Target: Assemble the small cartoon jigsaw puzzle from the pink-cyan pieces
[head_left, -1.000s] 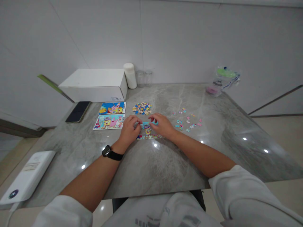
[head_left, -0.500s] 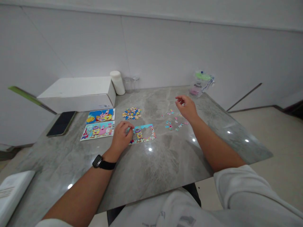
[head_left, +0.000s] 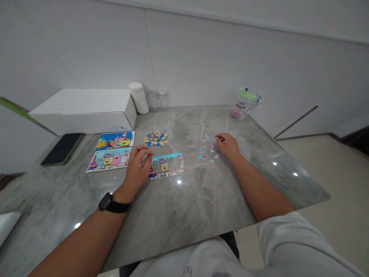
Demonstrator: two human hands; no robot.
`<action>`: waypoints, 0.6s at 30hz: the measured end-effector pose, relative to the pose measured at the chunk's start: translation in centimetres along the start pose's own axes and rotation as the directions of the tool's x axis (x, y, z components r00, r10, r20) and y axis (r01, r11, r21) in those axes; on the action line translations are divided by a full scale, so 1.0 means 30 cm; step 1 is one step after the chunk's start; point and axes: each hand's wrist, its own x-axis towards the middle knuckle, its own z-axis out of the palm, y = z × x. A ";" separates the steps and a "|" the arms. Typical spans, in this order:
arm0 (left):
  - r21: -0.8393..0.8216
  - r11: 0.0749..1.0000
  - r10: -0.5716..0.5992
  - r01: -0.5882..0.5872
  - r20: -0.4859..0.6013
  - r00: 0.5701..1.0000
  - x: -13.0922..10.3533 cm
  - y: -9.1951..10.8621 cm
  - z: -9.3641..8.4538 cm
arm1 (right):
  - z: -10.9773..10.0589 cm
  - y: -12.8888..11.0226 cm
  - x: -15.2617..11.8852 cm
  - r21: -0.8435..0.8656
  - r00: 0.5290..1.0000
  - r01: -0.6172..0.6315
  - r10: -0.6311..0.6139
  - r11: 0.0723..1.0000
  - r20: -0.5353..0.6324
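A partly assembled jigsaw puzzle (head_left: 163,166) with bright cartoon figures lies in front of me, with bare gaps in its picture. My left hand (head_left: 138,165) rests at its left edge, fingers loosely bent and apart, holding nothing visible. To the right, loose puzzle pieces (head_left: 204,157) are scattered on the tabletop. My right hand (head_left: 228,145) is just beside them, its fingers curled together; whether a piece is between the fingertips is hidden. Behind the puzzle sits a heap of blue and yellow pieces (head_left: 156,138).
Two picture cards, a blue one (head_left: 113,141) and a light one (head_left: 108,159), lie left of my left hand. Beyond them are a phone (head_left: 62,149), a white box (head_left: 80,111), a white bottle (head_left: 138,99) and glasses (head_left: 163,100). A plastic bag (head_left: 245,104) stands at the back right.
My right hand has come down and nearer to me, toward the loose pieces, and its fingers are closer together. My left hand stays by the puzzle's left edge. The view has shifted slightly.
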 end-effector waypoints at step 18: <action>0.031 0.999 0.004 -0.006 0.067 0.998 -0.005 0.004 -0.002 | -0.142 0.167 0.026 -0.274 0.970 -0.129 0.179 0.953 0.166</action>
